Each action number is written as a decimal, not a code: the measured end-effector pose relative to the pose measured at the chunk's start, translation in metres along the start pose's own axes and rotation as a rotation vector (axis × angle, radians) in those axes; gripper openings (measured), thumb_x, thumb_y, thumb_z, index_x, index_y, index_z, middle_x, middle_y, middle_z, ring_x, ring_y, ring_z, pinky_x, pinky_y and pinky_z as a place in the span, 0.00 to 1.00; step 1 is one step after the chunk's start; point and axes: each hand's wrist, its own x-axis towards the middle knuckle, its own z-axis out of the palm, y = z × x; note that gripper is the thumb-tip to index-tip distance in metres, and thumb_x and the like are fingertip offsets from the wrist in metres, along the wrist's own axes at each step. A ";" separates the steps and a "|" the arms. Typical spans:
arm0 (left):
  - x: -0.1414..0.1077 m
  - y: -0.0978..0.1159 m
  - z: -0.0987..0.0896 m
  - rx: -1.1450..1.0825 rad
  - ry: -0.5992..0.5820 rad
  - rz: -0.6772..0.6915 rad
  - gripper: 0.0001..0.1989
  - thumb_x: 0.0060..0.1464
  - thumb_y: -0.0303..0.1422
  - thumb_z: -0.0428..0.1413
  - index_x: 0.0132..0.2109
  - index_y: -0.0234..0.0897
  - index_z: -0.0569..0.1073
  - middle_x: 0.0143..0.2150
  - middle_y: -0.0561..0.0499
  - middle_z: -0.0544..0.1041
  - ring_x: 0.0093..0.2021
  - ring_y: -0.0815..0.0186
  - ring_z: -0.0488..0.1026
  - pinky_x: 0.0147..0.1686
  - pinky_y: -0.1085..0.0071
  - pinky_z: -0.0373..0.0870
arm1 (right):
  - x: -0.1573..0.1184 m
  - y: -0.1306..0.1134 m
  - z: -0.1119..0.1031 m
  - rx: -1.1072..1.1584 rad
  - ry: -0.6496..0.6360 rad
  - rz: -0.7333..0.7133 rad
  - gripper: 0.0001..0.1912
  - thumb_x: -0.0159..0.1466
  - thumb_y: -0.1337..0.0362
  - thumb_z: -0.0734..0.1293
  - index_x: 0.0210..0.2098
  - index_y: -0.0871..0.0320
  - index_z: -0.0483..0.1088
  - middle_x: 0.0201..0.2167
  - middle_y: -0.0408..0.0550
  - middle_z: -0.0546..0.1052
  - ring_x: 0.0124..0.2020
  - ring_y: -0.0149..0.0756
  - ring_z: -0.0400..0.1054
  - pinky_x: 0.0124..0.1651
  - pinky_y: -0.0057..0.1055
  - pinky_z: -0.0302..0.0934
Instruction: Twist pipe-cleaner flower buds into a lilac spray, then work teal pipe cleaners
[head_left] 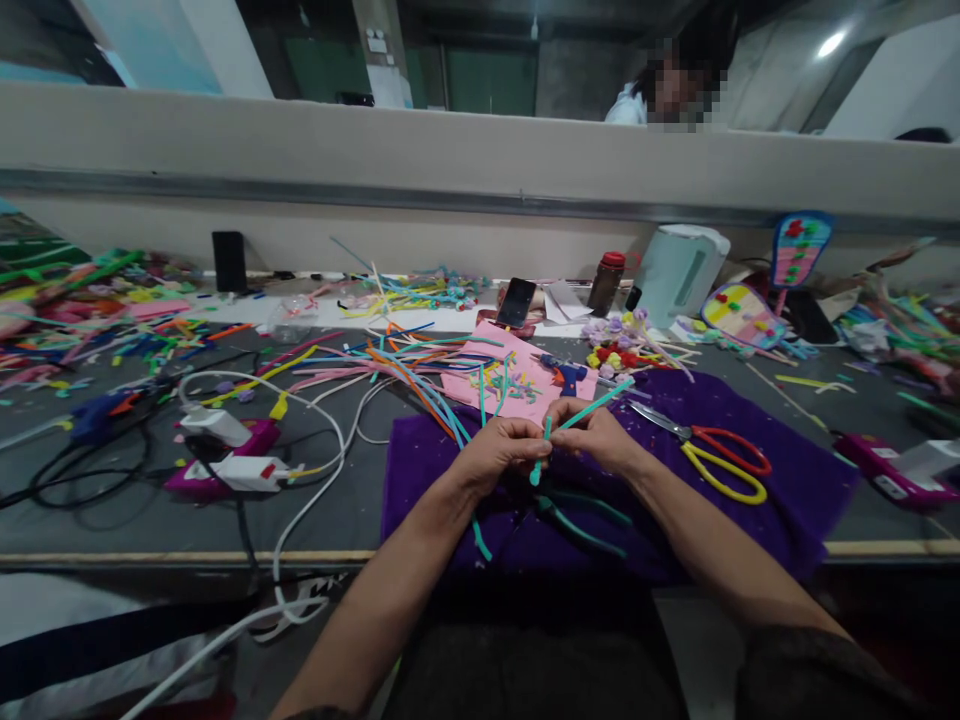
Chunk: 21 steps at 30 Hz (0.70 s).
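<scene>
Both hands meet above a purple cloth (427,490). My left hand (499,450) is closed on a turquoise pipe cleaner (598,407), and my right hand (592,435) pinches it too, fingertips nearly touching. One end of it slants up to the right past my right hand; a short piece crosses it between the fingers. Below the hands lie green-handled pliers (585,527). Right of my right hand, scissors (724,460) with one red and one yellow handle rest on the cloth. A pink sheet (525,400) with small cut pieces and a blue glue gun (568,375) lie beyond the hands.
Loose pipe cleaners (420,375) spread at the left. Power strips (225,460) with white cables lie left, another (892,470) right. Behind stand a kettle (679,275), a red-capped bottle (606,285) and a phone (516,302). A person (675,85) is beyond the partition.
</scene>
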 end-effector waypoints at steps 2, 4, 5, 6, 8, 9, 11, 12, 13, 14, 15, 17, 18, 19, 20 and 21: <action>0.000 0.000 0.000 0.016 0.009 0.008 0.11 0.38 0.35 0.60 0.23 0.31 0.69 0.18 0.53 0.70 0.16 0.76 0.62 0.19 0.78 0.54 | 0.000 -0.001 0.001 0.017 0.012 0.020 0.13 0.48 0.61 0.70 0.31 0.61 0.68 0.22 0.40 0.67 0.17 0.22 0.55 0.18 0.20 0.48; 0.000 0.001 0.000 0.037 0.027 0.008 0.11 0.38 0.35 0.60 0.23 0.31 0.69 0.18 0.53 0.70 0.17 0.76 0.61 0.19 0.78 0.54 | 0.000 -0.002 0.001 0.015 0.009 0.037 0.13 0.48 0.61 0.69 0.31 0.61 0.68 0.22 0.41 0.68 0.17 0.22 0.55 0.18 0.21 0.48; -0.001 0.002 0.001 0.049 0.037 0.009 0.11 0.38 0.36 0.60 0.23 0.31 0.69 0.19 0.53 0.70 0.17 0.76 0.61 0.19 0.78 0.54 | 0.000 -0.002 0.001 0.005 0.012 0.042 0.12 0.48 0.62 0.69 0.30 0.61 0.68 0.22 0.41 0.68 0.17 0.22 0.55 0.18 0.21 0.49; -0.001 0.002 0.002 0.063 0.046 0.013 0.11 0.39 0.36 0.60 0.23 0.31 0.69 0.19 0.54 0.70 0.17 0.76 0.61 0.19 0.78 0.54 | 0.000 -0.002 0.000 -0.007 0.020 0.044 0.11 0.48 0.62 0.69 0.29 0.61 0.68 0.21 0.41 0.67 0.17 0.22 0.55 0.18 0.21 0.49; -0.001 0.002 0.003 0.102 0.072 0.038 0.11 0.40 0.37 0.59 0.25 0.31 0.70 0.19 0.54 0.69 0.17 0.76 0.60 0.20 0.78 0.54 | 0.001 -0.003 -0.001 -0.034 0.053 0.039 0.09 0.48 0.63 0.68 0.28 0.61 0.68 0.19 0.40 0.67 0.16 0.22 0.55 0.18 0.21 0.49; -0.001 0.002 0.003 0.130 0.093 0.061 0.11 0.40 0.37 0.59 0.26 0.32 0.70 0.19 0.55 0.69 0.18 0.76 0.60 0.20 0.78 0.55 | 0.001 -0.003 -0.001 -0.045 0.075 0.036 0.09 0.48 0.64 0.68 0.28 0.61 0.68 0.19 0.40 0.66 0.16 0.22 0.55 0.18 0.21 0.49; 0.000 0.001 0.004 0.218 0.161 0.132 0.11 0.39 0.36 0.59 0.29 0.32 0.71 0.21 0.55 0.69 0.20 0.75 0.62 0.22 0.78 0.57 | 0.001 -0.002 -0.001 -0.060 0.114 0.037 0.08 0.48 0.64 0.68 0.27 0.61 0.68 0.19 0.39 0.66 0.16 0.22 0.55 0.18 0.21 0.49; 0.000 -0.001 0.004 0.282 0.206 0.177 0.11 0.38 0.35 0.60 0.30 0.33 0.71 0.23 0.55 0.70 0.22 0.74 0.63 0.23 0.77 0.58 | 0.002 -0.002 0.000 -0.067 0.131 0.040 0.07 0.48 0.64 0.68 0.27 0.61 0.68 0.19 0.39 0.66 0.16 0.22 0.55 0.18 0.21 0.49; 0.001 -0.002 0.004 0.357 0.253 0.224 0.11 0.39 0.35 0.59 0.30 0.33 0.71 0.24 0.55 0.71 0.23 0.74 0.64 0.25 0.77 0.59 | 0.002 -0.001 0.000 -0.074 0.140 0.043 0.07 0.48 0.65 0.67 0.27 0.61 0.68 0.19 0.39 0.66 0.16 0.22 0.55 0.18 0.20 0.49; 0.001 -0.003 0.003 0.438 0.298 0.269 0.10 0.40 0.35 0.59 0.30 0.33 0.72 0.25 0.54 0.71 0.25 0.72 0.65 0.26 0.77 0.59 | 0.002 -0.001 0.001 -0.080 0.144 0.046 0.06 0.48 0.65 0.67 0.27 0.61 0.68 0.19 0.39 0.66 0.17 0.22 0.56 0.18 0.20 0.49; 0.001 -0.004 0.003 0.515 0.338 0.308 0.08 0.41 0.35 0.57 0.29 0.33 0.72 0.25 0.54 0.71 0.26 0.72 0.66 0.27 0.76 0.60 | 0.002 -0.001 0.002 -0.084 0.146 0.048 0.06 0.49 0.66 0.67 0.27 0.61 0.68 0.20 0.39 0.67 0.17 0.22 0.56 0.18 0.20 0.49; 0.001 -0.005 0.003 0.646 0.398 0.369 0.07 0.44 0.34 0.55 0.29 0.34 0.73 0.26 0.53 0.72 0.28 0.71 0.67 0.28 0.76 0.60 | 0.002 0.000 0.003 -0.088 0.152 0.052 0.06 0.49 0.66 0.67 0.27 0.61 0.68 0.20 0.39 0.67 0.17 0.22 0.56 0.19 0.20 0.50; 0.001 -0.005 0.003 0.694 0.422 0.396 0.07 0.44 0.34 0.54 0.29 0.35 0.73 0.26 0.53 0.72 0.28 0.70 0.67 0.29 0.76 0.60 | 0.002 0.000 0.003 -0.087 0.156 0.053 0.06 0.49 0.65 0.67 0.27 0.61 0.68 0.20 0.39 0.67 0.17 0.22 0.56 0.19 0.20 0.49; 0.000 -0.005 0.003 0.731 0.443 0.417 0.07 0.45 0.34 0.54 0.29 0.35 0.73 0.27 0.53 0.72 0.29 0.70 0.67 0.29 0.76 0.61 | 0.003 0.000 0.003 -0.087 0.158 0.054 0.07 0.49 0.65 0.67 0.27 0.61 0.68 0.20 0.39 0.67 0.17 0.22 0.56 0.19 0.20 0.49; 0.000 -0.004 0.004 0.756 0.463 0.432 0.06 0.45 0.33 0.54 0.28 0.36 0.73 0.27 0.53 0.73 0.29 0.70 0.67 0.30 0.76 0.61 | 0.003 0.001 0.003 -0.085 0.156 0.054 0.07 0.50 0.64 0.67 0.27 0.61 0.68 0.20 0.39 0.66 0.17 0.22 0.56 0.18 0.20 0.49; -0.001 -0.003 0.004 0.767 0.478 0.437 0.06 0.44 0.33 0.54 0.28 0.36 0.73 0.26 0.53 0.73 0.29 0.70 0.68 0.30 0.76 0.61 | 0.003 0.001 0.002 -0.083 0.150 0.052 0.08 0.50 0.63 0.67 0.27 0.61 0.68 0.20 0.39 0.66 0.17 0.22 0.55 0.18 0.20 0.49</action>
